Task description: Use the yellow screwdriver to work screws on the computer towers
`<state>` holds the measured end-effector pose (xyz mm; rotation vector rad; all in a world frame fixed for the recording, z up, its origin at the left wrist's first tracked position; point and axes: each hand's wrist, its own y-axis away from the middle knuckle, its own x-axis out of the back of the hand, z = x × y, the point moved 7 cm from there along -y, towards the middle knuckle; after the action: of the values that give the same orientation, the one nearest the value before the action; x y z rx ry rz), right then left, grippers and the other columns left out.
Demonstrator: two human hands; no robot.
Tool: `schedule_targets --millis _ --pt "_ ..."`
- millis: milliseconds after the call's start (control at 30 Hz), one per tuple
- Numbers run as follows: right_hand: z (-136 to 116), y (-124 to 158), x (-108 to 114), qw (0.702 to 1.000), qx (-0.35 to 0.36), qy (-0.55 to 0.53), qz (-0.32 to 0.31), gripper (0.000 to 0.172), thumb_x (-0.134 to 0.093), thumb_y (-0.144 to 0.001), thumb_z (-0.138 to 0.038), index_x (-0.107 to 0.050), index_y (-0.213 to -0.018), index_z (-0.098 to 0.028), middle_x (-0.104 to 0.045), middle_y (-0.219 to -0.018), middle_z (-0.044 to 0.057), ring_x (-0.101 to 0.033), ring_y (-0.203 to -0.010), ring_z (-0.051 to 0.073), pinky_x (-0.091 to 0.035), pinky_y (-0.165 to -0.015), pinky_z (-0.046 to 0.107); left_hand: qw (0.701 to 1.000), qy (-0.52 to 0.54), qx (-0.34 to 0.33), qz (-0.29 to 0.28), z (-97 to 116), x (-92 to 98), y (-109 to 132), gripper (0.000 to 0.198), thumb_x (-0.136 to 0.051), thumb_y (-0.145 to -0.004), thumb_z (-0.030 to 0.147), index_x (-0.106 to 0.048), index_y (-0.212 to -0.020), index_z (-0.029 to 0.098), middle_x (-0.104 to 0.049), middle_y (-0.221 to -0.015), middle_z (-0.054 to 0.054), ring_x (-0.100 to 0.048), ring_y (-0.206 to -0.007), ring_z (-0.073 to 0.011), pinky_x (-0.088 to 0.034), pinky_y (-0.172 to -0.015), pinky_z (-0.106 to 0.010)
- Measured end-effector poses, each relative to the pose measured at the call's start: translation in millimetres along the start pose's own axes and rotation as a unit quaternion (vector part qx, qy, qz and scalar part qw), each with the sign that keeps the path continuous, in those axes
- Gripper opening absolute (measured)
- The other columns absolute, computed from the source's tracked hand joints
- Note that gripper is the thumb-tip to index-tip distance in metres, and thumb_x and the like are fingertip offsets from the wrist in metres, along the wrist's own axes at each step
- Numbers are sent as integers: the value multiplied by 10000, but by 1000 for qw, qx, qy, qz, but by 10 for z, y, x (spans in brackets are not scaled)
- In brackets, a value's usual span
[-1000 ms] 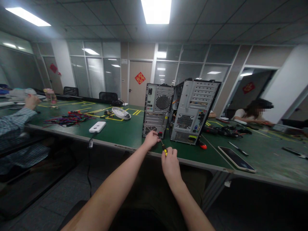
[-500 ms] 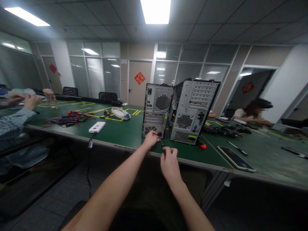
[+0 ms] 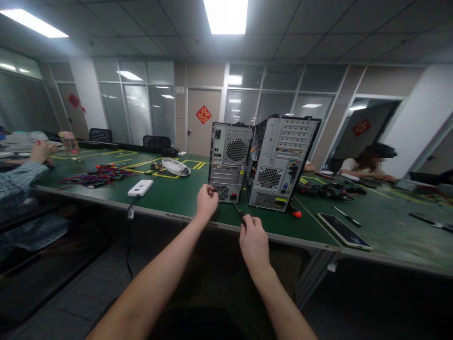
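Observation:
My right hand (image 3: 254,238) is closed around the dark handle of a screwdriver (image 3: 241,214). The screwdriver's thin shaft points up and left, its tip at the bottom rear edge of the smaller computer tower (image 3: 230,163), below the red part near the power socket. At that tower's lower left corner, by the round fan grille, is my left hand (image 3: 206,206) with its fingers curled together; whether they grip the case or a small thing is hidden. A larger computer tower (image 3: 272,163) stands upright just to the right, its rear panel facing me.
A white power bank (image 3: 140,188) with a cable lies left, near bundled coloured wires (image 3: 101,175) and a white oval basket (image 3: 176,166). On the right are a phone (image 3: 344,230), a slim pen-like tool (image 3: 347,216), black cables (image 3: 329,191) and a red-tipped item (image 3: 296,214). Other people sit at both sides.
My left hand has moved left, from beside the screwdriver shaft to the smaller tower's lower left corner. The screwdriver's handle and more of its shaft now show; my right hand has shifted slightly.

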<state>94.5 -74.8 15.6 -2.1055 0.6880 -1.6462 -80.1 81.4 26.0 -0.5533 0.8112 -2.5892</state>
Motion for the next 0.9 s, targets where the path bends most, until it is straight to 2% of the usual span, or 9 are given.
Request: schedule_targets --millis 67,100,200,300,500,600,767,900 --pt "-4 -6 64 999 -15 -28 -13 228 -530 -977 -145 -612 -1186 -180 -552 -1216 100 -652 -875 181 -447 -727 277 999 -42 2 19 -100 144 -125 234 -643 -829 233 -561 -1044 190 -645 -1031 -89 -653 -959 -218 -522 -881 -350" --pt "-14 -11 91 999 -19 -41 -25 254 -540 -963 -132 -618 -1200 -181 -532 -1244 107 -651 -874 176 -449 -727 274 998 -62 4 6 -155 161 -193 347 -682 -820 284 -541 -1119 178 -626 -1125 -121 -645 -1034 -241 -516 -920 -371" --pt "-43 -39 151 996 -24 -51 -63 295 -557 -940 -99 -632 -1214 -179 -542 -1201 103 -650 -893 182 -448 -760 272 989 -117 -17 -91 -282 46 -354 703 -793 -752 455 -473 -1301 154 -548 -1336 -191 -543 -1294 -329 -445 -1072 -422" --pt "-49 -76 176 994 -24 -45 -98 247 -589 -957 -152 -642 -1196 -177 -593 -1135 98 -655 -931 209 -440 -780 280 972 -163 -19 -169 -410 -99 -411 854 -800 -728 557 -444 -1369 120 -546 -1394 -226 -512 -1351 -364 -409 -1121 -426" --pt "33 -114 216 993 -42 -19 -109 143 -594 -993 -250 -609 -1118 -181 -687 -918 61 -670 -862 229 -409 -723 293 945 -208 3 -253 -625 -238 -336 751 -671 -823 639 -494 -1349 132 -633 -1364 -216 -615 -1265 -338 -488 -1021 -381" --pt "29 -101 261 995 -20 -23 -90 107 -632 -962 -213 -631 -1066 -188 -679 -983 67 -659 -924 229 -420 -769 290 939 -224 8 -261 -645 -239 -317 715 -637 -833 670 -533 -1322 159 -661 -1345 -196 -646 -1230 -333 -505 -986 -367" --pt "-6 -61 286 995 -12 -43 -91 231 -617 -918 -95 -658 -1121 -196 -619 -1159 93 -651 -971 201 -429 -798 258 935 -238 12 -261 -603 -219 -324 727 -628 -831 678 -546 -1328 153 -681 -1318 -197 -670 -1195 -332 -520 -960 -360" --pt "-35 -47 236 991 -8 -29 -132 194 -658 -914 -148 -658 -1105 -184 -670 -1072 92 -664 -963 223 -425 -798 271 936 -235 14 -262 -582 -204 -318 742 -632 -825 681 -541 -1344 159 -690 -1307 -188 -672 -1188 -331 -522 -957 -360"
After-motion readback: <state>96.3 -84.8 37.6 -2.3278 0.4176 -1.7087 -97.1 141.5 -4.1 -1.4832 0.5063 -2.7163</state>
